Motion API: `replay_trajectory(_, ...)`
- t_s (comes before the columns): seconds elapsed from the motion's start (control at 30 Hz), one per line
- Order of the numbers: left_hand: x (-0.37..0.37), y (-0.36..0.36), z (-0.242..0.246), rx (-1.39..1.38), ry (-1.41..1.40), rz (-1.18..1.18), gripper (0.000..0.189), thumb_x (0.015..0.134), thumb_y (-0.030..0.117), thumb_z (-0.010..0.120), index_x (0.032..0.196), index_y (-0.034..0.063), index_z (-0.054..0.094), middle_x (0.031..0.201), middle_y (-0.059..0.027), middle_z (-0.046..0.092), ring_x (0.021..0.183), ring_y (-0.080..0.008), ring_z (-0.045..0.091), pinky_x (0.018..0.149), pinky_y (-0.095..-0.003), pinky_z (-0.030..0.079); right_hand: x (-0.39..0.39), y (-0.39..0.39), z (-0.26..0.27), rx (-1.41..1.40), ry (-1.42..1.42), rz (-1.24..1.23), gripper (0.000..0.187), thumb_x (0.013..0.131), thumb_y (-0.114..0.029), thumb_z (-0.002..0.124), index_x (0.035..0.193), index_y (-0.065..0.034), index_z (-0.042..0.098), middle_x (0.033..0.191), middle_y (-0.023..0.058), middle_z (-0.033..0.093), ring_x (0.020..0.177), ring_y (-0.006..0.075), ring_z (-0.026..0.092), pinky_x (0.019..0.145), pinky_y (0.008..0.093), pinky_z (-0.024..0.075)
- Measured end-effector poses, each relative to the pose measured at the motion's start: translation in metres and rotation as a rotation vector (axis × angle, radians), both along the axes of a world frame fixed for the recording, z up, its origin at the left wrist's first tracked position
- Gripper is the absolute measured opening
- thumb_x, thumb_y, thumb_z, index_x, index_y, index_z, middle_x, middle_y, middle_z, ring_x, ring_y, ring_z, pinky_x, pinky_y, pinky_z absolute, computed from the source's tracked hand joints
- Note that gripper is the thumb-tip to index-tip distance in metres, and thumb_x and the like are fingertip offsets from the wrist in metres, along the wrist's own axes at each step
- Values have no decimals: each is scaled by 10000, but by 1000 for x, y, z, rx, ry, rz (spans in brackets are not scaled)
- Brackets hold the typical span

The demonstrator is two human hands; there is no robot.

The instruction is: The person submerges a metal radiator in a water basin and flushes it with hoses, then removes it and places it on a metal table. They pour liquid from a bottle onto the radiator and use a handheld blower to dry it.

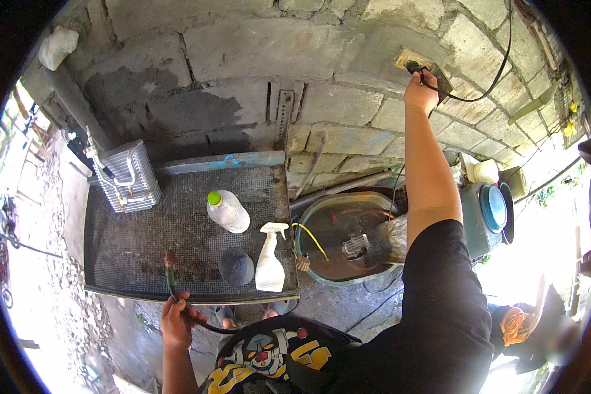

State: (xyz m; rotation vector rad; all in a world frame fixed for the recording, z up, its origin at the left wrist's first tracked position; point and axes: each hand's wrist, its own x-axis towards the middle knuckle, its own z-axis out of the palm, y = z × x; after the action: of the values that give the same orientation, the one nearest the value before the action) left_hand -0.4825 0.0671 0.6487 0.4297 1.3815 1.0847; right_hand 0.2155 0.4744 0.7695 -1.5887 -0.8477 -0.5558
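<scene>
My left hand (176, 315) is closed around a black hose or cable (171, 283) with a green section and a reddish-brown end, held over the near edge of a dark mesh-topped table (128, 246). At the upper right, my right hand (421, 88) grips a black plug (414, 68) at an outlet box (405, 58) on the block wall; whether the plug is fully seated cannot be told. A dark cord runs from it. On the table stand a finned metal coil unit (130, 177), a clear bottle with a green cap (229, 212), a white spray bottle (271, 261) and a dark round container (236, 266).
Right of the table is an oval tub (325, 276) of brownish liquid, with a yellow hose (311, 236) over its rim. Cords lie on the floor. Farther right are a bluish container (477, 216) and another person (541, 330). A pipe (74, 98) leans at the upper left.
</scene>
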Motion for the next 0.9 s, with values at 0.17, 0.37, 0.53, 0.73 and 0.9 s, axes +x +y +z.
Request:
replay_trajectory(0.17,0,4,-3,12,-3,-12,290,985,184,537,1210,25,628,720,-69,571,590,-245,622,582,-424,587,-19,-8,20,-149,15,-84,327,890,-360,788,1141,-152,760,1010,142,791,936,351,766,813,455,592)
replay_trajectory(0.37,2,20,-5,-105,76,-27,398,1008,236,594,1346,29,632,771,-71,582,660,-216,626,616,-405,583,42,33,18,-295,-195,-254,495,891,-550,694,1058,-87,741,906,131,773,846,347,758,774,460,598)
replay_trajectory(0.53,1,30,3,12,-85,-180,402,1102,282,502,1414,38,577,812,-103,610,739,-236,671,731,-400,600,-14,-6,-14,105,432,451,464,929,-323,768,1251,-39,590,1239,149,687,1025,294,729,816,406,593)
replay_trajectory(0.73,-2,54,25,32,-70,-325,413,1107,282,487,1408,11,563,784,-104,628,706,-245,676,692,-375,581,-227,-154,-54,11,384,801,409,1011,-164,704,1362,-8,564,1197,105,682,979,200,690,801,298,561)
replay_trajectory(0.9,-26,82,28,66,-87,-439,355,1100,258,517,1322,-11,578,812,-109,672,727,-191,692,654,-297,547,-374,-270,-28,-165,-24,1169,210,883,49,754,1079,-5,700,989,98,734,887,203,691,799,304,553)
